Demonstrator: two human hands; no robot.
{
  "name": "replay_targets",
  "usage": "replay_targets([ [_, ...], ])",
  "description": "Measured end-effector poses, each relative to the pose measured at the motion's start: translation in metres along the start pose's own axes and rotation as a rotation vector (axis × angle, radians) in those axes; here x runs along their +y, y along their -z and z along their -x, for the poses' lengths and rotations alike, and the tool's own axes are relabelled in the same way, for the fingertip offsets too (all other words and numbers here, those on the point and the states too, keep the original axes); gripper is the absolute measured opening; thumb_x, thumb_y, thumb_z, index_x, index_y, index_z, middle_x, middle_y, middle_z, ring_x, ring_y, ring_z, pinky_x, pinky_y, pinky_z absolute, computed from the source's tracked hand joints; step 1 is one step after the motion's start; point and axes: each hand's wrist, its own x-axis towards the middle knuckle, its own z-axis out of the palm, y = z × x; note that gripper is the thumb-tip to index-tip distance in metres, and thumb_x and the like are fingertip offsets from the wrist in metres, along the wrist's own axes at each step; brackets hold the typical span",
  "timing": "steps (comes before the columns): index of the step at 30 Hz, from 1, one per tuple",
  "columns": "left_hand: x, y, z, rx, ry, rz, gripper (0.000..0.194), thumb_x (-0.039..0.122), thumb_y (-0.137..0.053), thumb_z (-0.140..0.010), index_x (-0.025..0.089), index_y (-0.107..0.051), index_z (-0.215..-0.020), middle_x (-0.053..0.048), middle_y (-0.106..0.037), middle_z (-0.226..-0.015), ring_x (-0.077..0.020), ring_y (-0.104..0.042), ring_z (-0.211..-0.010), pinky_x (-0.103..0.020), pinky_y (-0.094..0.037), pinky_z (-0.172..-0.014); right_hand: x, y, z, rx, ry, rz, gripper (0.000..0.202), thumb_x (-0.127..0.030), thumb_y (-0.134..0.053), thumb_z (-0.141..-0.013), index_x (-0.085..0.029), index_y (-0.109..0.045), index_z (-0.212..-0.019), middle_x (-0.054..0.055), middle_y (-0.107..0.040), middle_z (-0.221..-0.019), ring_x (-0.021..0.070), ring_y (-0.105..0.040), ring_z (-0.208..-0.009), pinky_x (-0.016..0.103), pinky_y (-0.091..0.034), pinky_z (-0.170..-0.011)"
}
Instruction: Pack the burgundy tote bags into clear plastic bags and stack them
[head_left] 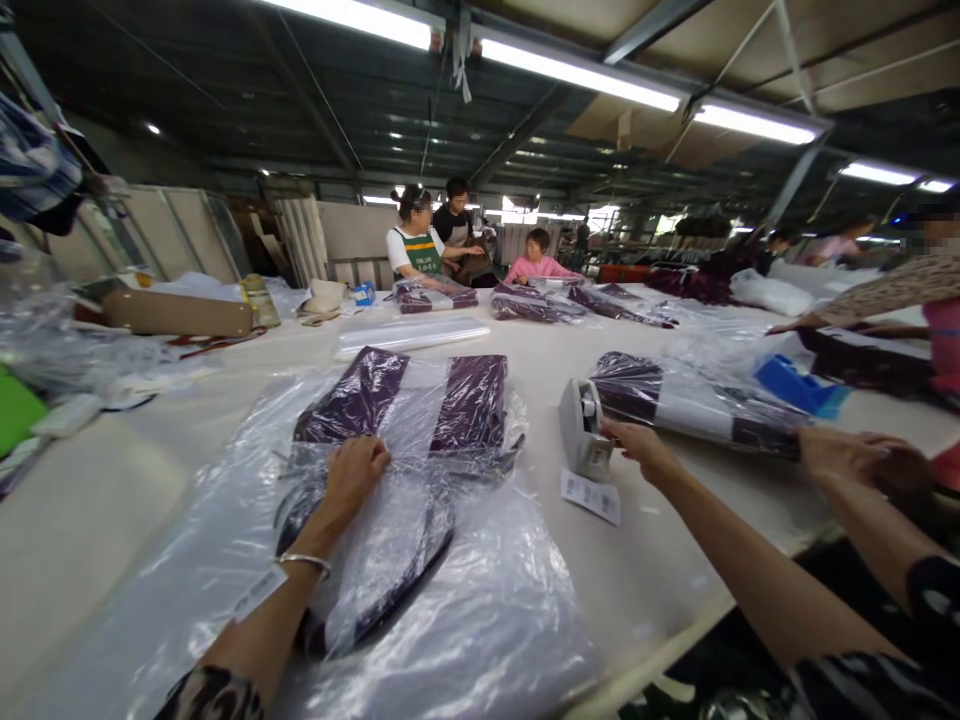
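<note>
My left hand [358, 478], with a bracelet at the wrist, has its curled fingers closed on the clear plastic bag [450, 480] over a folded dark purple garment [469, 400]. A pale band crosses the garment, and its lower part lies under loose film. At the right, my right hand [641, 448] touches the front of a grey tape dispenser [581, 435]. Its fingers are pinched together; what is between them is too small to make out. A white printed label [591, 497] lies just below the dispenser. Another label [259, 592] is by my left forearm.
Another bagged garment [694, 400] lies right of the dispenser, with a co-worker's hands [847, 458] at its end. Blue tape dispenser [799, 385] sits behind it. Clear film [412, 337] and more bagged garments [525, 303] lie farther back, near several people. A brown box [176, 312] is back left.
</note>
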Motion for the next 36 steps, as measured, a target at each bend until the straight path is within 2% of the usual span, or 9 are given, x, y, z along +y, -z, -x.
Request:
replay_targets([
  [5,0.002,0.003,0.0,0.001,0.013,0.014,0.019,0.028,-0.053,-0.09,0.02,-0.069,-0.085,-0.006,-0.073,-0.093,-0.0248,-0.062,-0.098,-0.035,-0.036,-0.083,-0.001,-0.015,-0.001,0.074,0.005,-0.082,0.023,-0.036,-0.072,-0.065,-0.013,-0.073,-0.067,0.01,-0.074,-0.079,0.019,-0.06,-0.072,0.029,-0.04,-0.061],
  [12,0.001,0.003,0.001,0.015,0.02,0.028,0.02,0.029,-0.053,-0.088,0.021,-0.071,-0.084,-0.006,-0.074,-0.092,-0.0237,-0.064,-0.096,-0.034,-0.036,-0.081,-0.011,-0.022,0.004,0.138,0.067,-0.209,0.016,-0.028,-0.075,-0.056,-0.015,-0.065,-0.056,0.007,-0.069,-0.061,0.0187,-0.061,-0.063,0.029,-0.044,-0.06],
  [18,0.002,0.003,0.003,0.029,0.024,0.052,0.022,0.03,-0.052,-0.087,0.021,-0.072,-0.083,-0.006,-0.075,-0.089,-0.0232,-0.065,-0.095,-0.035,-0.037,-0.085,-0.025,-0.007,0.012,0.201,0.093,-0.192,0.015,-0.033,-0.066,-0.064,-0.018,-0.063,-0.068,0.007,-0.071,-0.07,0.0194,-0.064,-0.068,0.028,-0.043,-0.059],
  [22,0.002,0.004,0.004,0.037,0.023,0.068,0.023,0.029,-0.051,-0.087,0.021,-0.072,-0.083,-0.006,-0.075,-0.089,-0.0236,-0.065,-0.094,-0.035,-0.038,-0.087,-0.022,0.008,0.012,0.204,0.064,-0.093,0.022,-0.036,-0.07,-0.065,-0.017,-0.065,-0.076,0.009,-0.072,-0.077,0.0203,-0.063,-0.072,0.03,-0.042,-0.062],
  [24,0.001,0.003,0.004,0.039,0.022,0.073,0.023,0.029,-0.051,-0.087,0.021,-0.072,-0.082,-0.007,-0.075,-0.088,-0.0236,-0.065,-0.093,-0.036,-0.039,-0.087,-0.018,0.009,0.01,0.19,0.015,-0.038,0.029,-0.042,-0.071,-0.067,-0.015,-0.066,-0.075,0.011,-0.072,-0.08,0.0213,-0.062,-0.071,0.032,-0.041,-0.064],
  [29,0.001,0.002,0.003,0.043,0.019,0.064,0.022,0.029,-0.052,-0.087,0.021,-0.072,-0.082,-0.007,-0.075,-0.087,-0.0235,-0.065,-0.093,-0.035,-0.039,-0.086,-0.013,-0.007,0.004,0.101,-0.058,0.014,0.043,-0.057,-0.073,-0.068,-0.014,-0.07,-0.071,0.014,-0.074,-0.084,0.0242,-0.063,-0.075,0.036,-0.042,-0.068],
  [32,0.0,0.002,0.003,0.038,0.022,0.058,0.024,0.031,-0.052,-0.087,0.02,-0.073,-0.085,-0.008,-0.075,-0.09,-0.0248,-0.064,-0.097,-0.036,-0.039,-0.089,-0.014,-0.018,0.002,0.106,-0.037,-0.026,0.038,-0.051,-0.072,-0.071,-0.014,-0.071,-0.073,0.014,-0.075,-0.088,0.0241,-0.064,-0.082,0.034,-0.042,-0.068],
  [36,0.0,0.001,0.003,0.026,0.017,0.065,0.025,0.031,-0.051,-0.088,0.02,-0.073,-0.086,-0.008,-0.074,-0.092,-0.0257,-0.063,-0.099,-0.038,-0.039,-0.092,-0.021,-0.021,0.001,0.139,-0.027,-0.08,0.025,-0.038,-0.07,-0.071,-0.014,-0.067,-0.074,0.013,-0.075,-0.082,0.0217,-0.066,-0.076,0.032,-0.042,-0.066],
])
